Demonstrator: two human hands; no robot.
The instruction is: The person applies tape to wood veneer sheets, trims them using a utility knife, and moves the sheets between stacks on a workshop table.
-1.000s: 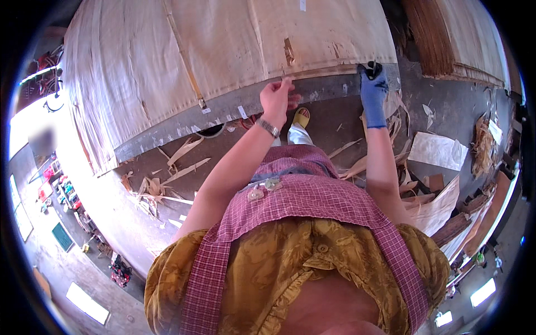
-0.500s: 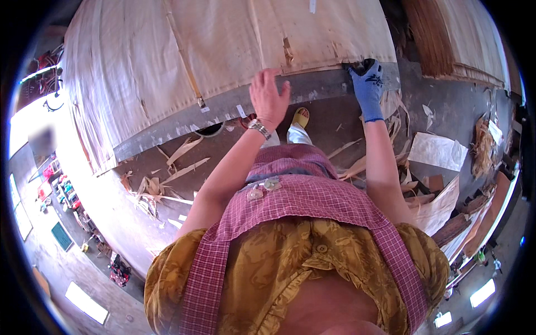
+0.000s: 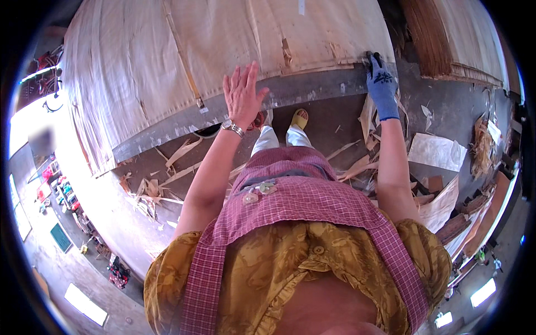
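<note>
A wide stack of thin pale wood veneer sheets [image 3: 234, 39] lies on a grey table [image 3: 312, 88], with splits and dark flaws in the top sheet. My left hand [image 3: 244, 97], bare with a metal watch at the wrist, is open above the sheet's near edge, fingers spread. In a blue glove with dark fingertips, my right hand [image 3: 383, 89] reaches to the near right corner of the veneer. Its fingers appear stretched out and slightly apart on the edge, partly foreshortened. A brown split strip [image 3: 184, 56] runs down the sheet left of my left hand.
Another veneer stack [image 3: 474, 39] stands at the far right. Torn veneer strips [image 3: 184, 153] litter the floor, and a pale sheet [image 3: 437, 151] lies at the right. A yellow slipper [image 3: 300, 118] shows below the table edge. Scrap pieces [image 3: 441, 209] pile up at the lower right.
My left hand has moved left and its fingers have spread. My right hand has shifted right toward the veneer's corner, and its curled fingers look straighter.
</note>
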